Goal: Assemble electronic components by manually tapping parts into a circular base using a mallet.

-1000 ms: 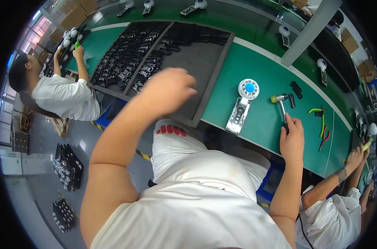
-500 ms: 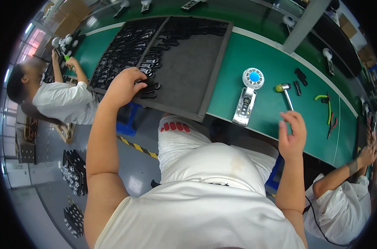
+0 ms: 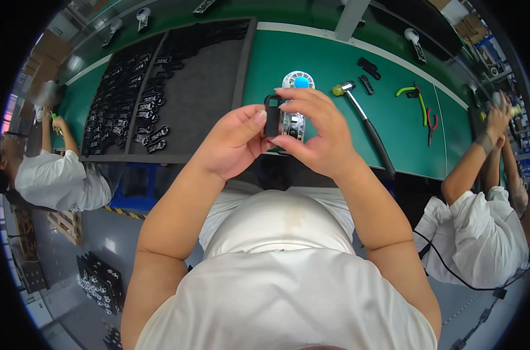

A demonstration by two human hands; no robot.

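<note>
A small black plastic cover [image 3: 272, 121] with a rectangular opening near its top is held upright in front of me. My left hand [image 3: 233, 142] pinches it along its left side. My right hand [image 3: 326, 133] curves around it, fingertips at the top edge and thumb at the bottom. Right behind the cover, a handheld fan [image 3: 300, 80] with a white round head and blue centre lies on the green table. Its open body, with electronic parts showing, is partly hidden by my hands.
A dark foam-lined tray [image 3: 204, 87] holds rows of black plastic parts at left. To the right lie a mallet [image 3: 367, 119], green-handled cutters [image 3: 419, 104], red-handled pliers [image 3: 431, 126] and several black pieces [image 3: 367, 69]. Co-workers [image 3: 61, 175] sit on both sides.
My left hand has left the tray with a black cover and come to the middle. The right hand has moved in to meet it. The view has shifted right.
</note>
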